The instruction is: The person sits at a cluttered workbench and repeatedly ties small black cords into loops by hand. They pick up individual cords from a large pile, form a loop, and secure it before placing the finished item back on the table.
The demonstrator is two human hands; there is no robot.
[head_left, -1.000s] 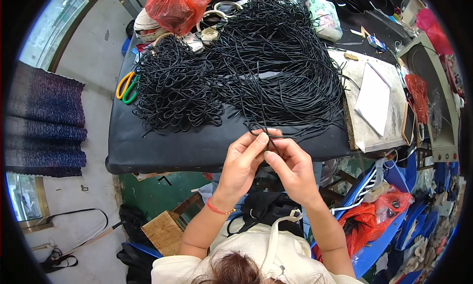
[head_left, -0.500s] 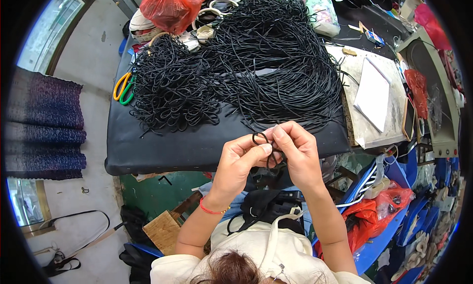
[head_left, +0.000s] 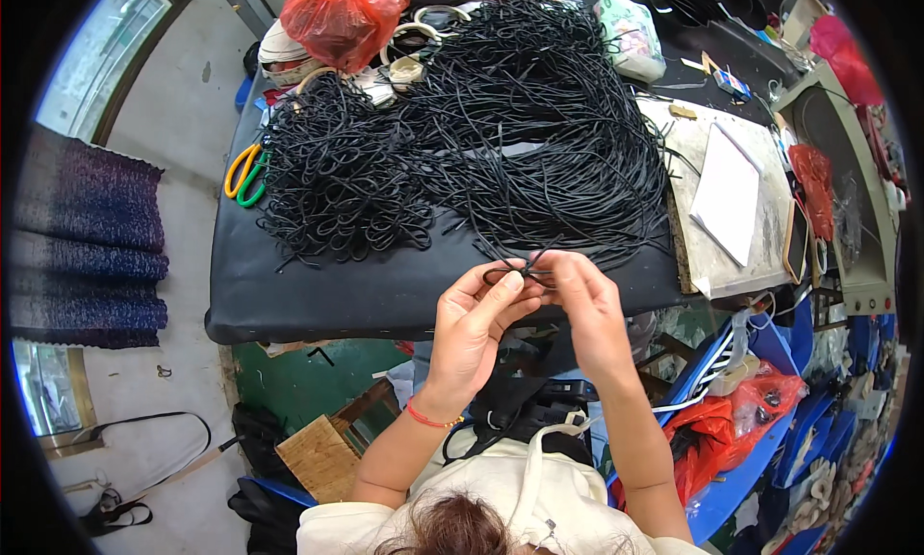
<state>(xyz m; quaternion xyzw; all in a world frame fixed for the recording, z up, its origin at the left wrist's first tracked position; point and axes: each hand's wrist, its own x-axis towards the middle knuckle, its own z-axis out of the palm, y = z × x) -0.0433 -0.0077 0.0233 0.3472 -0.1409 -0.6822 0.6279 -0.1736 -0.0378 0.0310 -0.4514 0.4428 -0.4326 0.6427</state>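
A thin black cord point(head_left: 493, 277), bent into loops with a crossing in the middle, is held between my two hands just over the table's front edge. My left hand point(head_left: 472, 314) pinches one loop between thumb and fingers. On the other side, my right hand point(head_left: 585, 305) has its fingers closed on the cord near the crossing. Beyond them lies a large pile of long black cords point(head_left: 568, 189). Left of it is a heap of short looped and knotted cords point(head_left: 337, 180).
Scissors with yellow and green handles point(head_left: 245, 175) lie at the left table edge. A red plastic bag point(head_left: 346, 21) and a tissue pack point(head_left: 630, 37) stand at the back. On the right, white paper point(head_left: 727, 194) rests on a board. Below sits a blue bin with red bags point(head_left: 731, 420).
The cord in my hands has turned from upright loops to flatter, sideways ones around a crossing. My right hand has shifted slightly down, its fingers closer together.
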